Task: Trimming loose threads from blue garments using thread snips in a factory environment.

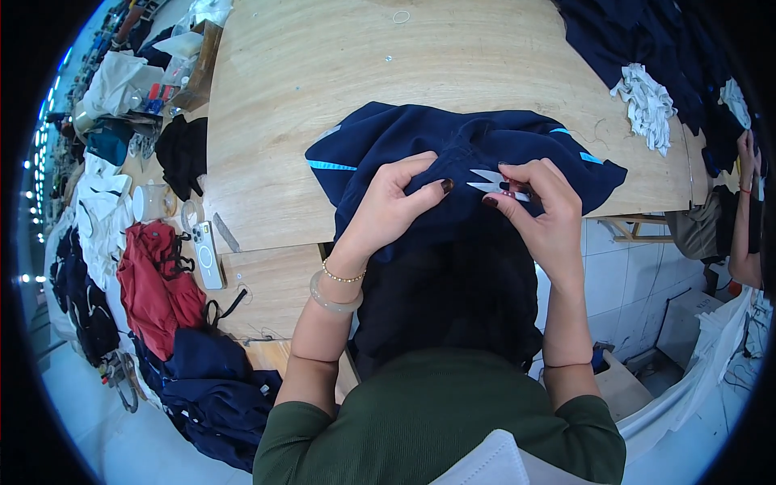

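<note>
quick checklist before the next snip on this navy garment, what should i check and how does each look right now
1. Left hand pinches the navy garment at the fold: ok.
2. Right hand holds the thread snips: ok.
3. Blades open, tips pointing toward the left thumb; very close: not ok.
4. Loose thread at the blades: cannot tell, too small.
5. Garment supported on the wooden table: ok.
6. Phone and red cloth lie away from the work: ok.
</note>
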A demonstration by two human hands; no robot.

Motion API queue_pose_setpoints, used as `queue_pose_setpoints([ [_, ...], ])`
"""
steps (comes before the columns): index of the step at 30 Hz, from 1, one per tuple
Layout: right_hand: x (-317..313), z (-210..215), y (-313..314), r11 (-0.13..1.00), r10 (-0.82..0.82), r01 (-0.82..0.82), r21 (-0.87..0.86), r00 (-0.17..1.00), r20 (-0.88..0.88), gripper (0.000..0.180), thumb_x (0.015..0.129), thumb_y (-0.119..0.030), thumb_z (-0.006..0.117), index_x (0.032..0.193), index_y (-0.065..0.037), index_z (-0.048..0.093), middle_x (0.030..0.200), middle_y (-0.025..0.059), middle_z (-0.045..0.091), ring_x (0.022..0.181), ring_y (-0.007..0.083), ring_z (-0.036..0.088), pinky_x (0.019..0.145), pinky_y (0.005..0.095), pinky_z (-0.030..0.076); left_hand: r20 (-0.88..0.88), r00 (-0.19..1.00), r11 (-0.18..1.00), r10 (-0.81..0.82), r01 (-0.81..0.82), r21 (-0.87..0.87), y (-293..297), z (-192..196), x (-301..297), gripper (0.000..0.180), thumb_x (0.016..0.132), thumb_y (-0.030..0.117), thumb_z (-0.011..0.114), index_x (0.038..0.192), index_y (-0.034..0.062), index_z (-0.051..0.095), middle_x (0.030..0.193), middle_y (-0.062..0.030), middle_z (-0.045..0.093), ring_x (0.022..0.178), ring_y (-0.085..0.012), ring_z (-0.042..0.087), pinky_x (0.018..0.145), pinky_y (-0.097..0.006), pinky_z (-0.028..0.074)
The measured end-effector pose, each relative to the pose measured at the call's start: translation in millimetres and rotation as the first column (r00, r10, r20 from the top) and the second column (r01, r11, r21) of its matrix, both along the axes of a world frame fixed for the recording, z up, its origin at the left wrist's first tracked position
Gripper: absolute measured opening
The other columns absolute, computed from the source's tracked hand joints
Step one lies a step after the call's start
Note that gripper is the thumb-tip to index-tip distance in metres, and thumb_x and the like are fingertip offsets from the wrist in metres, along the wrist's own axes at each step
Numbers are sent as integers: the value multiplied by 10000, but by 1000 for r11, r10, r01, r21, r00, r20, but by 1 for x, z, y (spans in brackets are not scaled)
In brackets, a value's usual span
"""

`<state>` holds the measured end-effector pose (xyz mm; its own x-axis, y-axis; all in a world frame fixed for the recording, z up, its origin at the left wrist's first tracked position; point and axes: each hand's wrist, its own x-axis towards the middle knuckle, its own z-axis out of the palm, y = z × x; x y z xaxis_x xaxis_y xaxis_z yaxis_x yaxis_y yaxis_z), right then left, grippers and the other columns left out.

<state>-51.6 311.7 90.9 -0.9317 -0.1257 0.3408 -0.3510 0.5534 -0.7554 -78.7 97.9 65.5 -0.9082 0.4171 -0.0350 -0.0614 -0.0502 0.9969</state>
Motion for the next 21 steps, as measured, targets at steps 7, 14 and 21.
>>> queue_pose_setpoints([
  [7,-1,-4,-3,994,32,-28,-109,999,42,263,730,-60,804,946,-4,664,800,53,626,711,151,585,635,267,478,-32,999,998,2,-4,-57,0,2,1,126,866,71,589,873,-54,574,780,10,506,730,-60,421,663,-217,364],
  [14,-10,-7,17,341,234,103,-935,954,190,189,925,-113,596,1047,31,582,921,31,584,835,50,513,797,210,454,-1,1000,1000,2,-2,5,0,0,0,115,858,64,585,837,-45,554,755,13,487,716,-57,411,657,-219,362],
  [21,-5,-11,-15,945,92,-80,-317,995,24,277,759,96,663,1005,-29,693,794,47,648,670,83,589,624,217,473,-45,998,996,-38,34,-83,-3,2,-1,145,855,32,585,940,-82,612,960,-24,617,841,-79,519,763,-223,425],
])
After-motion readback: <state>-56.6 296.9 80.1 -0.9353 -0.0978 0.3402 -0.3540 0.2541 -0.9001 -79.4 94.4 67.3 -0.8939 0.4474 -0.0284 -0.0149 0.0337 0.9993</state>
